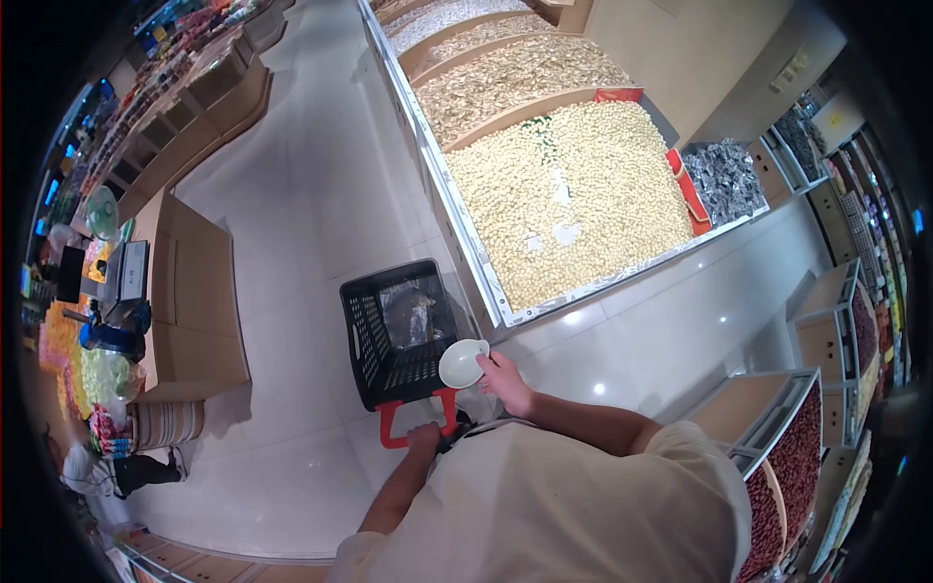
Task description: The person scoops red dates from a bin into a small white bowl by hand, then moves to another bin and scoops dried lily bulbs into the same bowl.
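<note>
My right hand (505, 385) grips a shallow white bowl (464, 363) by its edge, with the fingers closed on it. The bowl overlaps the near right corner of a black shopping basket (363, 361). Below the basket, my left hand (425, 438) is closed around its red handle (388, 428). Inside the basket lies a clear plastic bag (408, 316) with something in it. Beyond the bowl stands a wide bin edged in white, filled with small pale nuts (593, 175); white patches show through among them.
Bins of brown nuts or seeds (525, 73) run on behind the pale ones. Silver-wrapped pieces (724, 180) fill a smaller bin at right. A wooden counter (190, 291) with a scale (131, 272) stands left, near another person's leg (146, 474). Dark red goods (802, 457) are at lower right.
</note>
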Tool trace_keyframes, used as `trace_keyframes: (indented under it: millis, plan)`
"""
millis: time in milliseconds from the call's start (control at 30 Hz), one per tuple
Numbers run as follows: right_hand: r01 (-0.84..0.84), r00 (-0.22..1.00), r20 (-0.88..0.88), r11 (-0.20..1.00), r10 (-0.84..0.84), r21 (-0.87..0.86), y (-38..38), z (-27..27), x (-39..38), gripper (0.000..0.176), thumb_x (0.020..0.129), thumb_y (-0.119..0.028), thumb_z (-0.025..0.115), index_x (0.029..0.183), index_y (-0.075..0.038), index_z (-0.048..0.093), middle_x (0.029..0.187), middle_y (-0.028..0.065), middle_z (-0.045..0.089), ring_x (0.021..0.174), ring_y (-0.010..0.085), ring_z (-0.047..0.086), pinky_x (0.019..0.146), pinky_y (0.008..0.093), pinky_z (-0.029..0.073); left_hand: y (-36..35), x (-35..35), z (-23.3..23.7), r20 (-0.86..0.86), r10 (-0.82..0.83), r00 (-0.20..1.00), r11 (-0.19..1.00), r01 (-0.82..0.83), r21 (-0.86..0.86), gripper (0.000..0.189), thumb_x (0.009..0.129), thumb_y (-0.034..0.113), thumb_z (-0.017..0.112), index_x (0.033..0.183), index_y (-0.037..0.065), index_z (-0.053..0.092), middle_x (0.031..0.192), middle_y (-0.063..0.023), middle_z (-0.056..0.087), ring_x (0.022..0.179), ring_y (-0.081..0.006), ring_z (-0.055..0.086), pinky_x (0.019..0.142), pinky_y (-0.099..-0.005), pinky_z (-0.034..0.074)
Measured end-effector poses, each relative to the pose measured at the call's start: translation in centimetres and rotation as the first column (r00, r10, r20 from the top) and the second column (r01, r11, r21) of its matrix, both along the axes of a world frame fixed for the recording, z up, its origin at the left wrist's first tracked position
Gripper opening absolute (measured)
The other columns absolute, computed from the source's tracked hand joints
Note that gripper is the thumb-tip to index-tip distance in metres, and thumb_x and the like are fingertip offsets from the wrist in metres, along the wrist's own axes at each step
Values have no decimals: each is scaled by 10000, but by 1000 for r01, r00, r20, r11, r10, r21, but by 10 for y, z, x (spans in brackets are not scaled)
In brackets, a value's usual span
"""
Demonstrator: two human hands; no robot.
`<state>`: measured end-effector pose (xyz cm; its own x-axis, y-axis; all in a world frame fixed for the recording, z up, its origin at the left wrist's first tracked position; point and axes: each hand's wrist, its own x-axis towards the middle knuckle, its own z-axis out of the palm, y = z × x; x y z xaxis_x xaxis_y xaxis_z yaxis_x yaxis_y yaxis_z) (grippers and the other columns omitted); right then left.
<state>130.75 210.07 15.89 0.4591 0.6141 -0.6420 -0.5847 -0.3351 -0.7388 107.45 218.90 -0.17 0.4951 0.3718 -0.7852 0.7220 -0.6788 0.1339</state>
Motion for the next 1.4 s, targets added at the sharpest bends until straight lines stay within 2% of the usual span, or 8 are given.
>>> trace_keyframes:
  millis: [167, 300, 433, 567, 767, 933, 1333, 1400]
  plan:
    - [7, 1000, -23, 1000, -7, -2, 38, -3, -20, 275, 967, -327, 543, 1018, -57, 554, 895, 41, 576, 763, 121, 577, 640, 289, 521, 32, 15, 8, 25, -48, 999, 995, 50, -83, 302, 892, 257, 512, 1126, 114, 639, 1103, -134, 689, 1043, -300, 663, 838, -463, 514]
    - [40, 997, 61, 997, -36, -68, 52, -3, -24, 276, 965, -321, 545, 994, -48, 559, 892, 46, 585, 754, 129, 584, 630, 296, 526, 54, 20, 0, 174, -65, 983, 997, 55, 62, 280, 917, 222, 465, 1087, 80, 636, 1005, -135, 713, 936, -329, 692, 789, -469, 527]
    - [51, 996, 76, 988, -40, -145, 46, 7, -23, 294, 978, -324, 526, 1130, -77, 577, 946, 54, 622, 821, 125, 611, 640, 292, 523, 64, 31, -31, 274, 11, 962, 994, -40, 100, 284, 941, 195, 418, 1068, 53, 629, 970, -141, 716, 910, -334, 698, 806, -484, 516]
    - [152, 987, 77, 979, -143, -137, 33, 5, -12, 348, 975, -325, 530, 1205, -66, 561, 971, 53, 623, 844, 141, 621, 657, 302, 533, 74, 51, -41, 242, -10, 970, 997, -10, 82, 266, 938, 196, 439, 1082, 82, 631, 986, -135, 713, 937, -341, 691, 814, -487, 512]
    - [218, 974, 98, 961, -204, -171, 36, -13, 7, 344, 974, -319, 531, 1199, -59, 559, 1004, 48, 627, 874, 156, 632, 668, 308, 538, 91, 112, 1, 194, 28, 981, 995, -46, 90, 249, 936, 181, 450, 1081, 83, 627, 998, -128, 713, 930, -327, 694, 798, -483, 525]
    - [219, 974, 70, 973, -214, -79, 80, -12, 44, 363, 947, -312, 578, 1184, -37, 567, 923, 61, 610, 780, 122, 594, 584, 267, 504, 119, 145, 7, 227, -9, 974, 995, -15, 102, 267, 947, 177, 421, 1087, 52, 611, 1003, -149, 709, 912, -318, 701, 764, -475, 543]
    - [216, 972, 72, 973, -221, 79, 131, -5, 108, 252, 969, -244, 553, 1105, -33, 577, 898, 31, 592, 714, 81, 576, 576, 238, 512, 183, 186, 33, 175, -35, 984, 981, 0, 196, 193, 925, 149, 463, 1034, 21, 557, 940, -200, 695, 854, -353, 694, 736, -458, 555]
    - [150, 985, 74, 986, -155, 67, 127, -7, 113, 365, 960, -266, 554, 1239, -31, 541, 982, 41, 619, 828, 98, 595, 596, 243, 514, 191, 185, 33, 221, -76, 972, 982, 35, 185, 193, 926, 143, 452, 1025, 7, 547, 918, -217, 688, 846, -365, 691, 736, -467, 554]
